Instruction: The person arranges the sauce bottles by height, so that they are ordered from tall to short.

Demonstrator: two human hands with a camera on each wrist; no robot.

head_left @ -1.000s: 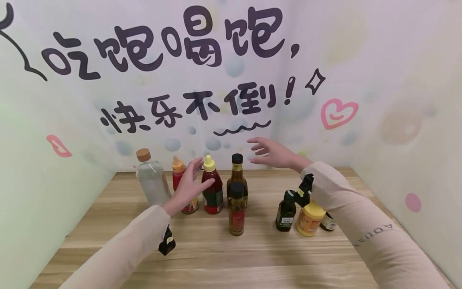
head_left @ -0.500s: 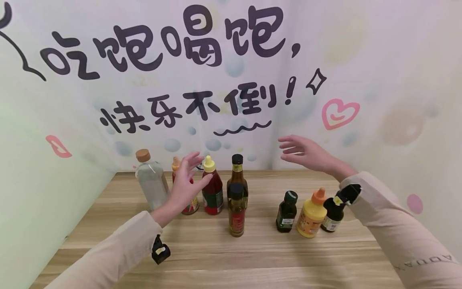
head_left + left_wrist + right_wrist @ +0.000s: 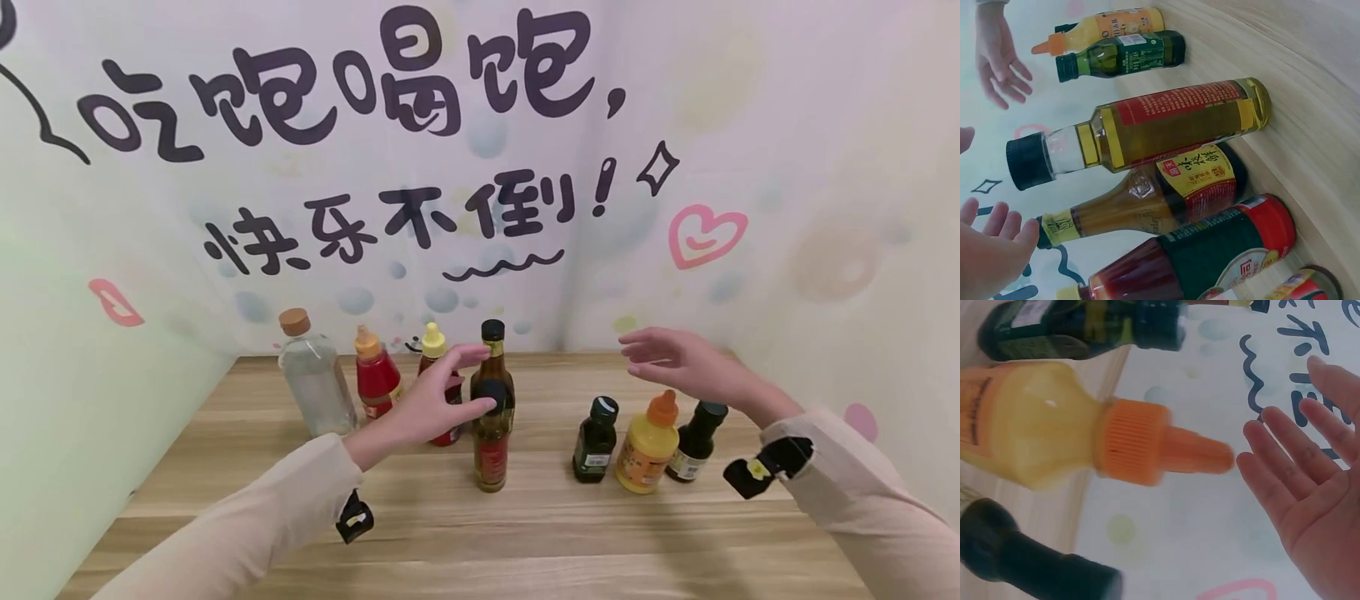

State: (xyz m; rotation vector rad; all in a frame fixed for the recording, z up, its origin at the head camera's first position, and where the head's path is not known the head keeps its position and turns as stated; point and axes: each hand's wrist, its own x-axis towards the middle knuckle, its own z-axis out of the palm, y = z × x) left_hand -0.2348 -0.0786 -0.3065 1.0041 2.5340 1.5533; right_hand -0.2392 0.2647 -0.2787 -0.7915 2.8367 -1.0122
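In the head view my left hand (image 3: 431,402), fingers spread and holding nothing, hovers beside a clear glass oil bottle with a black cap (image 3: 492,458) and a taller dark sauce bottle (image 3: 495,367) behind it. The left wrist view shows a gap between that hand (image 3: 994,253) and the oil bottle (image 3: 1172,122). My right hand (image 3: 686,367) hangs in the air, empty, above a yellow bottle with an orange nozzle (image 3: 647,446). From the right wrist view, the fingers of this hand (image 3: 1316,481) are extended near the orange nozzle (image 3: 1197,452).
Left on the wooden table (image 3: 525,542) stand a clear bottle with a brown cap (image 3: 315,383), a red bottle with an orange cap (image 3: 377,379) and a yellow-capped red bottle (image 3: 432,337). To the right are a small green bottle (image 3: 595,442) and a dark bottle (image 3: 693,446). A printed wall hanging is behind.
My left hand has moved right, from the red bottles toward the black-capped bottles. My right hand has moved right and then down, over the right-hand bottles. The bottles stand where they were.
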